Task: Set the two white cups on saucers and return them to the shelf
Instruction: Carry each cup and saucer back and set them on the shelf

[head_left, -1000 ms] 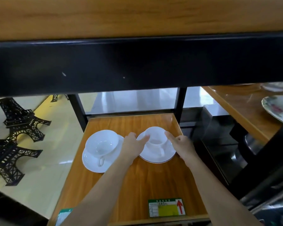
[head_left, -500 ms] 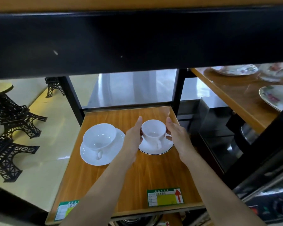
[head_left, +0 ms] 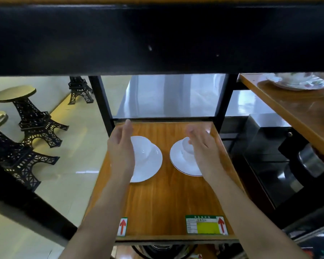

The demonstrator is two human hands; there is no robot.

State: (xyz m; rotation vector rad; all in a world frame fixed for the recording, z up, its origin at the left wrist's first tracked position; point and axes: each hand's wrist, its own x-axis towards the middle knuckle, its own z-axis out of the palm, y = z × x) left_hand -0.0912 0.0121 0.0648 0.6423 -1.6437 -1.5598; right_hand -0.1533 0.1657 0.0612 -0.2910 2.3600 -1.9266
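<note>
Two white cups stand on white saucers on the wooden shelf (head_left: 168, 199). The left cup (head_left: 141, 147) sits on the left saucer (head_left: 150, 165); my left hand (head_left: 121, 151) hovers at its left side, fingers apart, palm facing inward, holding nothing. The right cup (head_left: 187, 147) sits on a dark-rimmed saucer (head_left: 180, 161); my right hand (head_left: 204, 150) is over its right side, open and blurred, hiding part of the cup and saucer.
A black beam (head_left: 157, 38) of the upper shelf hangs overhead. Black posts (head_left: 101, 101) stand at the shelf's back corners. Tower-shaped stands (head_left: 34, 116) are on the floor at left. Right shelf (head_left: 292, 109) carries floral plates (head_left: 297, 83). Price labels (head_left: 206, 224) mark the front edge.
Both hands have let go of the right cup and saucer and spread apart; my left hand moved over to the left cup. The view has shifted closer and lower.
</note>
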